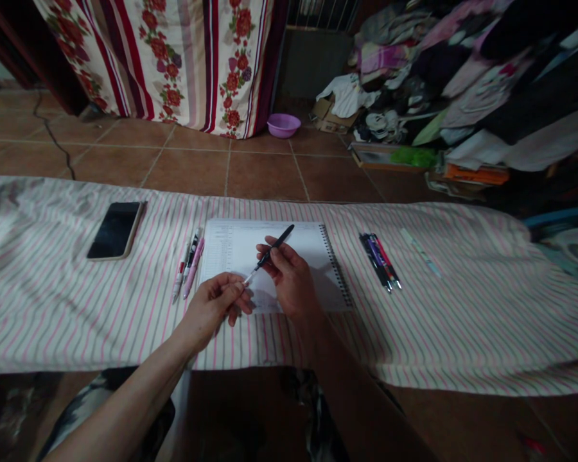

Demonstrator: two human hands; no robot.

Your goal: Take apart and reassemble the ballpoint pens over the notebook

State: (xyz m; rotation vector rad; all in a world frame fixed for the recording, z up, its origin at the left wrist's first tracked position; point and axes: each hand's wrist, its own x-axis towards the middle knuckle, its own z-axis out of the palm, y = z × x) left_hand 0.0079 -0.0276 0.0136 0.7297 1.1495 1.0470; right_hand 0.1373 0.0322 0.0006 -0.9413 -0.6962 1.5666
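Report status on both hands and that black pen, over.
Left hand pinching pale end of black pen. Right hand gripping its dark barrel. Pen slanted over spiral notebook. Hands partly covering page.

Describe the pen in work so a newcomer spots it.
Find the spiral notebook on the striped cloth. Over it, the left hand pinches the pen by its pale end; the right hand holds its black barrel. Other pens lie on the cloth, unheld.
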